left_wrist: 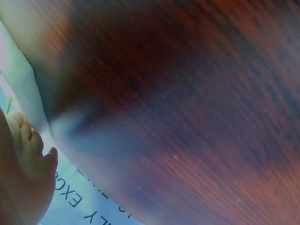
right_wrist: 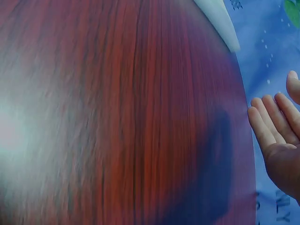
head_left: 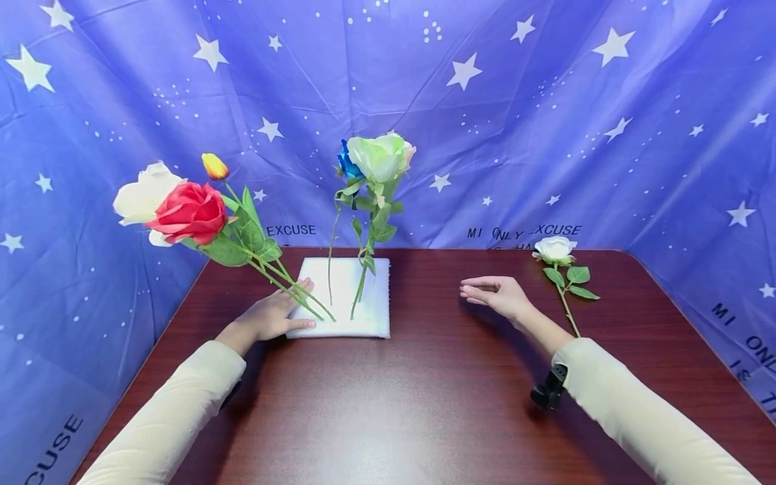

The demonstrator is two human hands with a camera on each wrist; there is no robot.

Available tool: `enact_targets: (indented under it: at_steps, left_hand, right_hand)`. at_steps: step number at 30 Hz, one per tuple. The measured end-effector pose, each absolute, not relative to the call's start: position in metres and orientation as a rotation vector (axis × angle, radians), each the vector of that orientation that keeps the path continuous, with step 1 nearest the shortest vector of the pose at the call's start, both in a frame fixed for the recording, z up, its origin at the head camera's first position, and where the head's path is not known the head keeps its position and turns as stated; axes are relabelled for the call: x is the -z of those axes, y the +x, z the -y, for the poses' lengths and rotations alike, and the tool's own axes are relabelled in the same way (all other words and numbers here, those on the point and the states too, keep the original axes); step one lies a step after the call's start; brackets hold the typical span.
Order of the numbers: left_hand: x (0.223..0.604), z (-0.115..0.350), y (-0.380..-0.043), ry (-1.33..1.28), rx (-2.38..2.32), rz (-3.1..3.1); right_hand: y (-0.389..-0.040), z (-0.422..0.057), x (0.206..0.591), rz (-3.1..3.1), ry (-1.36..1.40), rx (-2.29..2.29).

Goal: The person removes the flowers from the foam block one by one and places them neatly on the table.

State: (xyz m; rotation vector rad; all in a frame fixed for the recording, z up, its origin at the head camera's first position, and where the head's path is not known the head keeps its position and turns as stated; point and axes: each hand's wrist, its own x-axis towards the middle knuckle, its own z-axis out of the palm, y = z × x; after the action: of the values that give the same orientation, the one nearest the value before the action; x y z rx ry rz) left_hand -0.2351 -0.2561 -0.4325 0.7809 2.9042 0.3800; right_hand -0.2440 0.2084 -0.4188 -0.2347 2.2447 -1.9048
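Observation:
A white foam block sits on the table with artificial flowers stuck in it. My left hand rests on its left side, thumb along the front edge and fingers straight behind the stems. Leaning left over that hand are a red rose, a cream flower and a yellow-orange tulip. A pale green rose and a blue flower rise from the block's middle. My right hand hovers right of the block, holding nothing, its fingers extended and thumb close to them in the head view.
A white rose with a leafy stem lies on the table at the back right, its lower stem hidden by my right sleeve. Behind the brown table hangs a blue star-printed cloth, which also runs along both sides.

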Motion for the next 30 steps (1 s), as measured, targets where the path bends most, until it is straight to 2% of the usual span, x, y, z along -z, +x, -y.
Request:
enact_targets:
  at_steps: [19, 30]
  left_hand:
    - [0.427, 0.252, -0.237, 0.768, -0.343, -2.888]
    - [0.427, 0.253, -0.237, 0.771, -0.319, -2.876]
  right_hand:
    - [-0.253, -0.124, 0.411, -2.067, -0.286, 1.929]
    - [-0.244, -0.085, 0.407, -2.012, -0.356, 1.934]
